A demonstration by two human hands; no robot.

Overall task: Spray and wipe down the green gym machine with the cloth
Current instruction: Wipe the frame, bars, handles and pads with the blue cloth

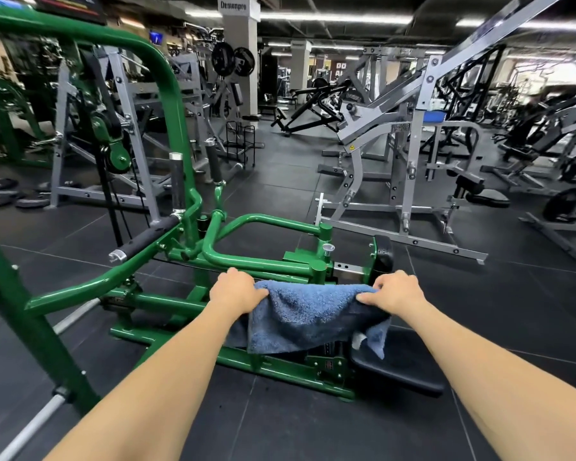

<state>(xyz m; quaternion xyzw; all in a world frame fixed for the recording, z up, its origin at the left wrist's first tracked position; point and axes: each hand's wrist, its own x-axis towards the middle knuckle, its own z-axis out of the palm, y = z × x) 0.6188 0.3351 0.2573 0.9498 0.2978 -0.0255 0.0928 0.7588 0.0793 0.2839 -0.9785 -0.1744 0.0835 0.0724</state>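
A blue cloth [308, 316] is held up by both hands over the low middle of the green machine [233, 257]. Its left top corner is pinched by the left hand [236, 289], fingers curled round the bunched edge. Its right top corner is gripped by the right hand [394, 292], thumb laid along the near side, fingers folded over the far side. So both hands are clamped on the cloth, and it is stretched between them, sagging a little in the middle. The lower part is left hanging, with a small white tag [359, 341] seen near the right bottom corner.

Whether the cloth is touching the frame behind it cannot be told; it is probably just in front of the green crossbar.

Below and to the right of the cloth, a black seat pad [399, 371] is seen low on the machine. A second black pad [383, 257] is set upright just beyond the right hand. To the left, two black-gripped handles [147, 241] are carried on the curved green tubes, one lying level, one standing up. A big green hoop rises at far left.

Dark floor tiles [479, 311] are spread under everything. Grey machines [409, 154] are ranged across the far right, and weight plates [0, 194] are stacked on the floor at far left. A white pillar [240, 61] lettered "Demonpro" is seen at the back.
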